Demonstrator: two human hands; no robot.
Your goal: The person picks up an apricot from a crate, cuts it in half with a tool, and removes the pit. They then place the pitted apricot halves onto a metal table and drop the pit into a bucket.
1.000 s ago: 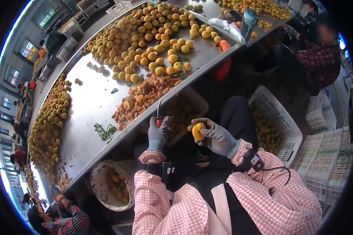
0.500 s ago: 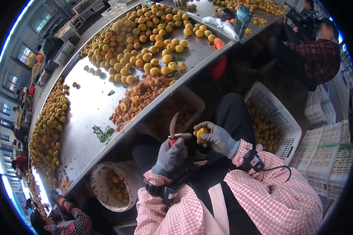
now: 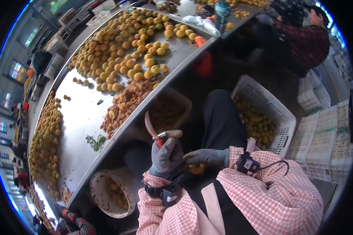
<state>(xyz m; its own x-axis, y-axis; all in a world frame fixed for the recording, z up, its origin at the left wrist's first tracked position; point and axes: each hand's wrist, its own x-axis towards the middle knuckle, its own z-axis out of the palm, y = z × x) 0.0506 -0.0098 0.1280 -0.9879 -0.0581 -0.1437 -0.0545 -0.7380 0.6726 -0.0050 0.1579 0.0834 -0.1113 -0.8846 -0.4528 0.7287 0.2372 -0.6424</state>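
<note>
Fruit lies heaped on a metal table, windows at left.

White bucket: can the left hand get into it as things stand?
Probably yes: the white bucket sits nearby on that side, its open top uncovered. But the left hand holds a curved knife, likely hindering any grasp inside.

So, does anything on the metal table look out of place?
Slightly: green leaves lie loose near the brown heap, and a blue bottle stands beside a crumpled white plastic bag; all look stray among yellow-orange fruit.
</note>
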